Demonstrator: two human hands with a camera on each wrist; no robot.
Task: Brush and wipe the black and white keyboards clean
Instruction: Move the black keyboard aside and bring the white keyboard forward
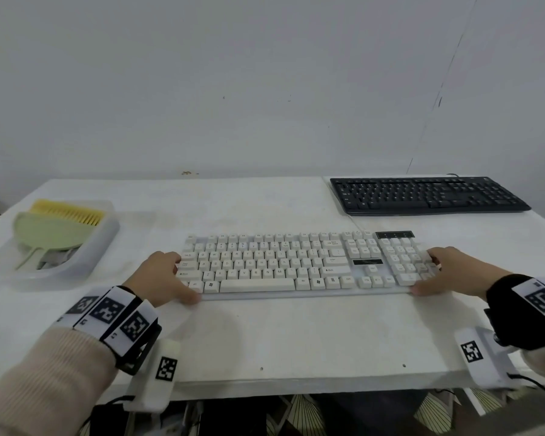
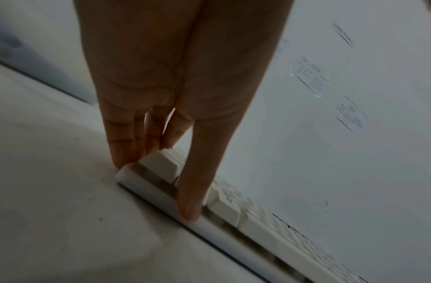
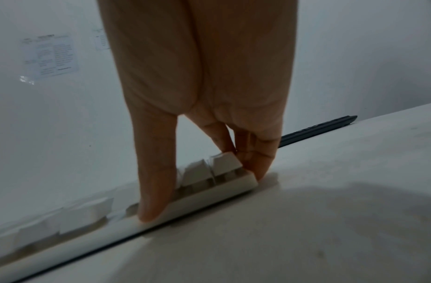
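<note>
With the left hand and right hand pinching the 2 ends of the cream-white plastic keyboard at the table's near-centre, thumbs on its front lip, a slip could tip it.

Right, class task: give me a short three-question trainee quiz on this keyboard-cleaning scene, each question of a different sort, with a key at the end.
1. True or false: the left hand and right hand each grip an end of the white keyboard.
2. Multiple choice: where does the black keyboard lie? A) in the tray B) at the far right of the table, beyond the white keyboard C) under the white keyboard
3. Fill in: the yellow-bristled brush lies in the clear ____ at the left of the table.

Key: 1 true; 2 B; 3 tray.
</note>
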